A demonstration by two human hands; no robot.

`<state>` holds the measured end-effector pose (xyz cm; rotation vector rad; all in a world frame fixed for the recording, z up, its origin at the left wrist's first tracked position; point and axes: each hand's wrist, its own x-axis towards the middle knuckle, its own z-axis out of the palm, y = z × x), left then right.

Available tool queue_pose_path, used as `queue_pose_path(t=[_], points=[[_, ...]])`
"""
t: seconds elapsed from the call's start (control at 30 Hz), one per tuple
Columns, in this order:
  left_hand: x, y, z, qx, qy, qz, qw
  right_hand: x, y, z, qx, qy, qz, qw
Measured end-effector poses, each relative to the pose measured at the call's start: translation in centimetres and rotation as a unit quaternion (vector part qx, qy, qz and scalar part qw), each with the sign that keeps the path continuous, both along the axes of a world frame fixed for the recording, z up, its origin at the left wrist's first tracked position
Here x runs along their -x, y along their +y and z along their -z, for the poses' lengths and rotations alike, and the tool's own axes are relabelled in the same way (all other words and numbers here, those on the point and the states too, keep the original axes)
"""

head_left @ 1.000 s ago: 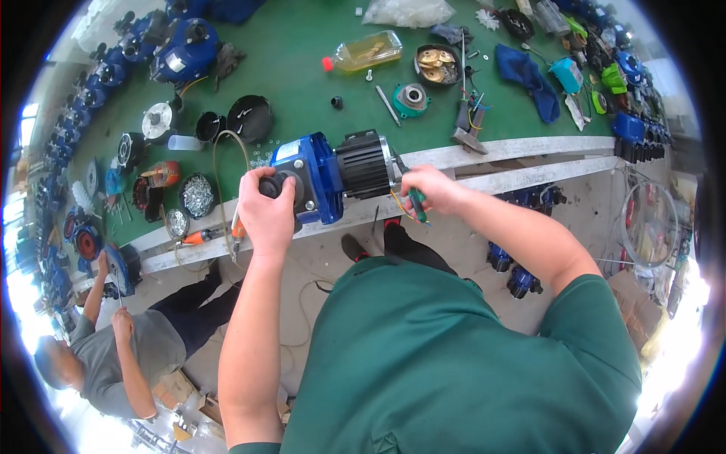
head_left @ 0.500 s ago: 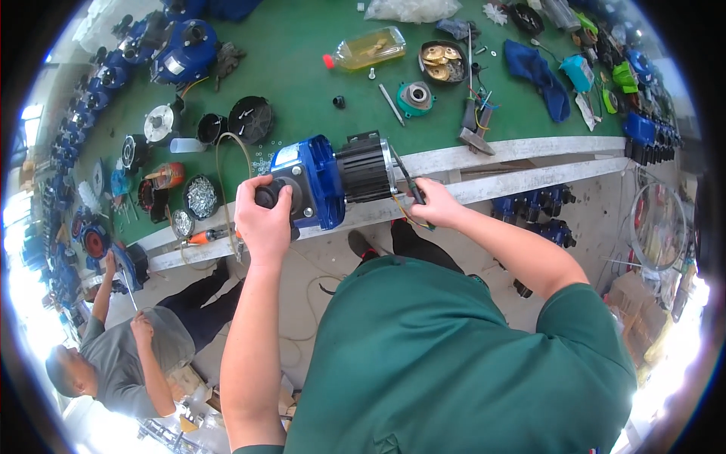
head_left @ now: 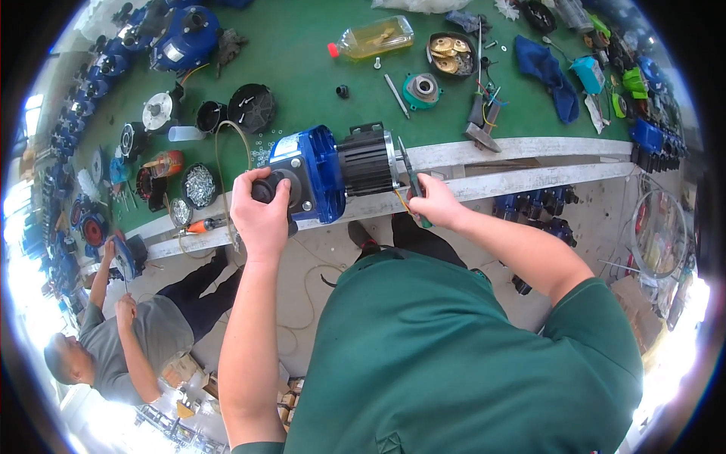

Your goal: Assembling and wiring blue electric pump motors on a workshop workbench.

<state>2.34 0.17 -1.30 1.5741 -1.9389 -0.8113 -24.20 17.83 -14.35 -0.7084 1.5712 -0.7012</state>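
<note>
A water pump with a blue housing [head_left: 325, 170] and a black finned motor body [head_left: 364, 161] lies on its side at the bench's front edge. My left hand [head_left: 259, 212] is closed around the black round port [head_left: 265, 189] at the pump's left end. In my right hand [head_left: 436, 202] is a pair of pliers [head_left: 411, 174] with dark green handles. Their jaws point away from me, beside the shaft [head_left: 398, 155] at the motor's right end. Whether they touch the shaft I cannot tell. A yellow wire [head_left: 401, 200] hangs below the motor end, near my right fingers.
On the green bench [head_left: 318, 113] lie a bottle of yellow liquid [head_left: 374, 39], a pan of brass parts [head_left: 451, 54], a teal flange [head_left: 422, 91], a hammer [head_left: 482, 136] and a bowl of screws [head_left: 200, 187]. At lower left a co-worker [head_left: 136, 340] handles a blue part.
The pliers have turned more upright, and their jaws have come closer to the shaft end. My left hand keeps its hold on the port. The view has shifted slightly.
</note>
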Motion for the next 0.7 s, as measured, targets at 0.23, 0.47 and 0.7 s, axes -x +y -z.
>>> queue_pose_path(t=[0.23, 0.47, 0.7], points=[[0.3, -0.2, 0.3, 0.002, -0.019, 0.01, 1.0, 1.7, 1.2, 8.4, 0.251, 0.259, -0.104, 0.927], [-0.2, -0.1, 0.4, 0.016, -0.013, 0.007, 1.0, 3.2, -0.5, -0.6, -0.032, -0.086, -0.073, 0.993], [-0.1, -0.1, 0.4, 0.005, 0.009, 0.001, 1.0, 5.3, -5.0, -5.1, -0.236, -0.297, 0.092, 0.92]])
